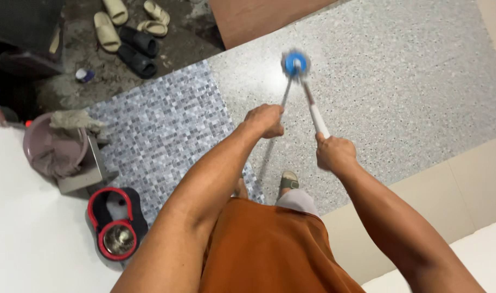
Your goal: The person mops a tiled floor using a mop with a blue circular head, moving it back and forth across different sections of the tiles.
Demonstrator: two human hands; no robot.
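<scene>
Hard to see: the mop head (pixel 295 63) is a blue blur at the far end of the pole, its shape smeared by motion; a thin grey streak running from it toward the left hand may be a shadow or a second image of the pole, I cannot tell which.
Cut off: both arms run out of the bottom edge; the feet are mostly hidden behind the orange shorts (pixel 269 255), with one sandal (pixel 288 182) showing.
Left hand (pixel 266 120): curled into a closed fist, knuckles up; what it grips is hidden inside the fist.
Right hand (pixel 334 153): closed tight around the white mop handle (pixel 317 118) at its near end.
Mop position: held out ahead over the speckled grey floor (pixel 400 92), just beyond the patch of small mosaic tiles (pixel 161 130).
Nearby: a red-rimmed mop bucket (pixel 116 225) at lower left, a pink basin (pixel 52 146) beside it, slippers (pixel 131 27) on rough ground at top left.
</scene>
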